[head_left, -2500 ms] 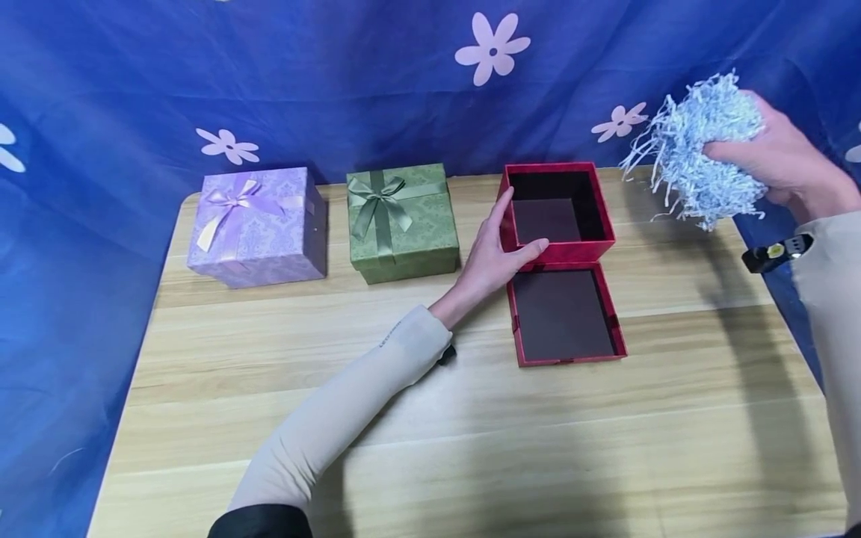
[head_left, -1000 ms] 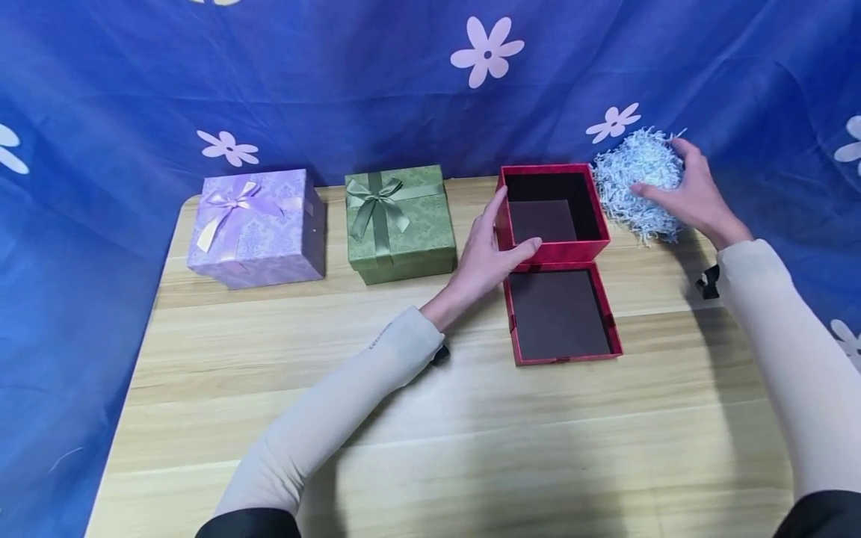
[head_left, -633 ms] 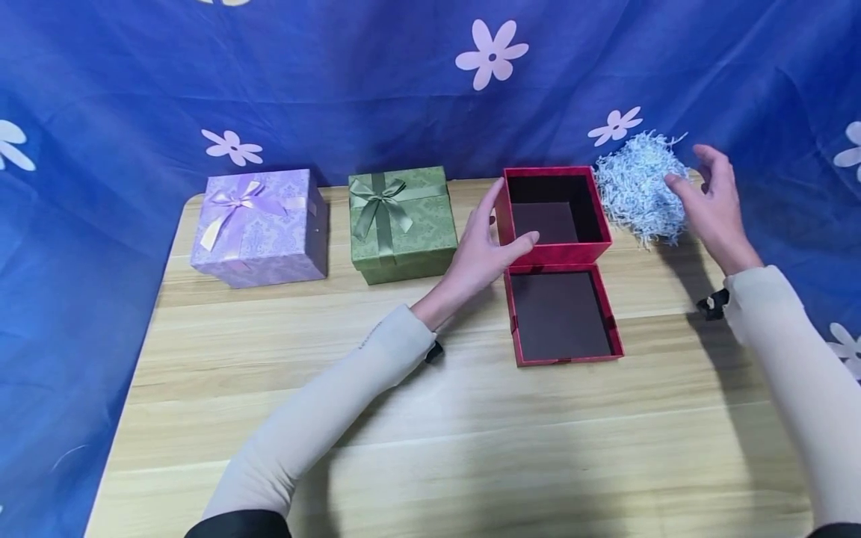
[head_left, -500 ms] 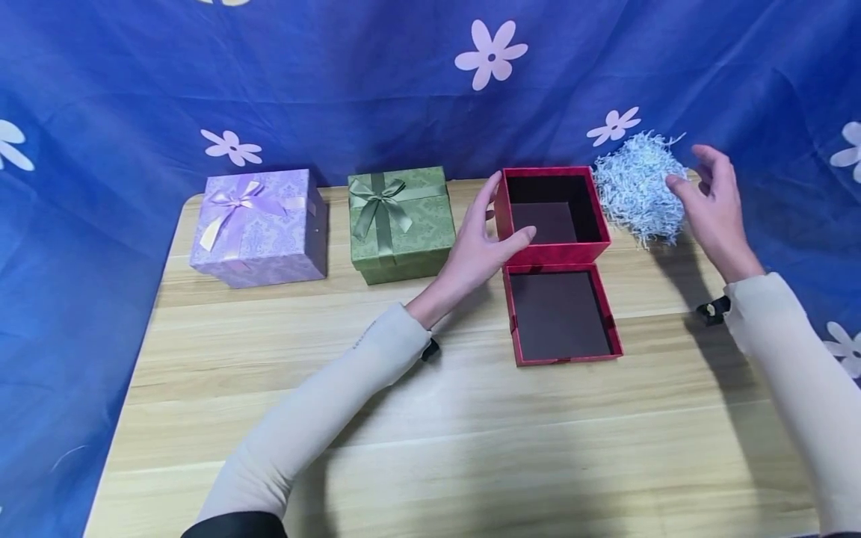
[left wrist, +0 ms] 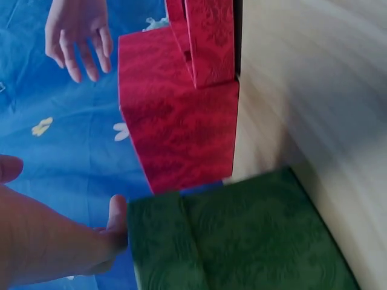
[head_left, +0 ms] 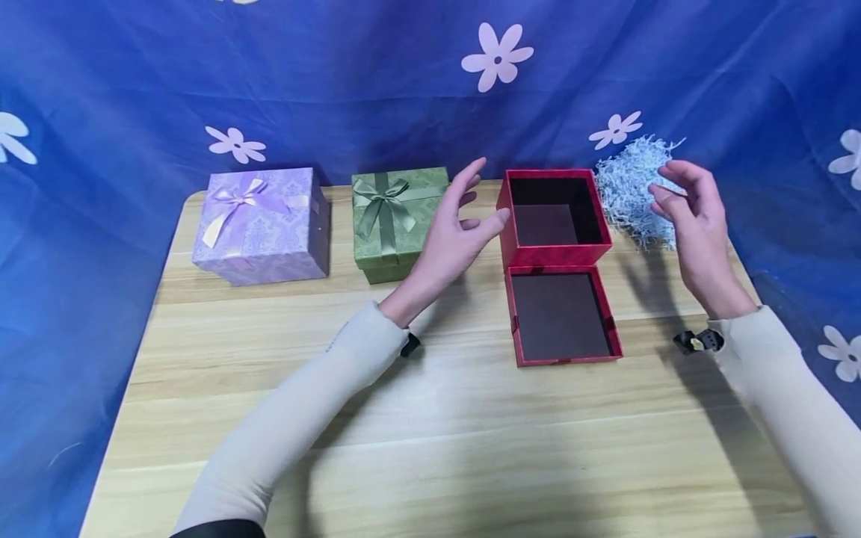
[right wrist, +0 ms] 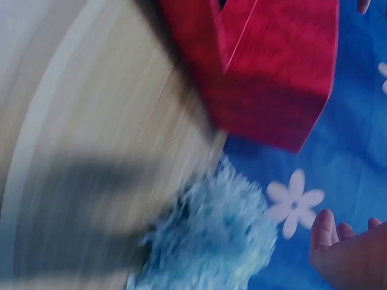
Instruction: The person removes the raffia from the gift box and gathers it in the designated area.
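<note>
In the head view an uncovered red gift box point(head_left: 554, 254) with a dark inside stands at the back right of the table. Its red lid point(head_left: 565, 314) lies upside down against its front. My left hand point(head_left: 447, 243) is raised between that box and the green gift box point(head_left: 424, 217), holding nothing, its fingers loosely bent. On the right, a heap of light blue shredded paper point(head_left: 632, 187) sits beside the red box. My right hand point(head_left: 702, 232) hovers at the heap's right front with relaxed fingers and nothing in them. The right wrist view shows the shredded paper point(right wrist: 211, 235) apart from the fingers.
A lilac gift box point(head_left: 258, 224) with a ribbon bow stands at the back left, with the green one to its right. The wooden table point(head_left: 471, 448) stretches forward from the boxes. A blue flowered cloth point(head_left: 377, 82) hangs right behind them.
My right hand set the shredded paper down beside the red box, let go and drew back toward the front. My left hand has left the red box's side and moved left.
</note>
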`<state>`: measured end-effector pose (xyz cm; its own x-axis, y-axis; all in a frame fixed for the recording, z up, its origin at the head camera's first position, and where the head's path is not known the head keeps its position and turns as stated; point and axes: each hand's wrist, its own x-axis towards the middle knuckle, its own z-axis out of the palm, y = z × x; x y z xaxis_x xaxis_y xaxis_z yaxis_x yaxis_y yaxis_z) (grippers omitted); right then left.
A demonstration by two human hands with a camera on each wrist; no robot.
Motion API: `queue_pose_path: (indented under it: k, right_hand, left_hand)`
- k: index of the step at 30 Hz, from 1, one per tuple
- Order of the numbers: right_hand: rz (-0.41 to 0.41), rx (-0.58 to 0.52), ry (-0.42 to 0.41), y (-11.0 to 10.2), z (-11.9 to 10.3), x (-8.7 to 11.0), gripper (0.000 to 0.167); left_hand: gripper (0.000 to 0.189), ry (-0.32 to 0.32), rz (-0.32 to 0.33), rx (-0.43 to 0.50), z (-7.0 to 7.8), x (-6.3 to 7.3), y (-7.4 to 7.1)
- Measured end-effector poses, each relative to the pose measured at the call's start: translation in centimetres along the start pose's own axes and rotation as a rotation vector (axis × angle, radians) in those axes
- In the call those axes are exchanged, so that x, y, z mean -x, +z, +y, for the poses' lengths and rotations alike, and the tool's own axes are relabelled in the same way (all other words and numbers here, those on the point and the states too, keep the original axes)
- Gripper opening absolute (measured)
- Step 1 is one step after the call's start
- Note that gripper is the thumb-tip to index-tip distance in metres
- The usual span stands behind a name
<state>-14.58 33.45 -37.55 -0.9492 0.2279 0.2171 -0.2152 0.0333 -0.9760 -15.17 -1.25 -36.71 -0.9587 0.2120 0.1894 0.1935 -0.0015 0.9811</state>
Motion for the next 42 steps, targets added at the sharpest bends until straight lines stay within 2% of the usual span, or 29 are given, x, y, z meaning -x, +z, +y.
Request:
queue_pose_path:
  k: [6,15,22,27,31,35,39,42]
  right_hand:
    - [-0.060,-0.087,0.011,2.4,-1.2,1.6,0.040]
    - [-0.188,-0.138,0.012,5.4,-2.1,3.1,0.042]
    - [-0.295,-0.157,0.024,8.5,-2.5,3.4,0.044]
    - [-0.333,-0.202,0.089,10.9,-2.4,3.4,0.044]
    - [-0.371,-0.165,0.194,13.1,-2.1,3.2,0.048]
    - [-0.430,-0.093,0.268,15.4,-1.9,3.0,0.053]
    - [-0.468,-0.066,0.311,17.6,-1.3,2.7,0.055]
    - [-0.487,-0.098,0.357,18.9,-0.8,2.6,0.058]
  left_hand:
    - [0.068,0.021,0.036,-0.028,0.4,0.4,-2.3]
    - [0.061,0.071,0.127,-0.099,0.7,2.0,-7.1]
    - [0.055,0.064,0.198,-0.174,0.4,3.1,-10.5]
    - [0.051,0.052,0.267,-0.254,-0.2,3.5,-12.0]
    - [0.053,0.013,0.288,-0.288,-0.8,3.8,-12.9]
    - [0.054,-0.058,0.283,-0.214,-1.6,3.6,-13.8]
    - [0.058,-0.196,0.271,-0.148,-2.1,3.1,-14.5]
    - [0.061,-0.307,0.247,-0.114,-2.2,2.8,-14.5]
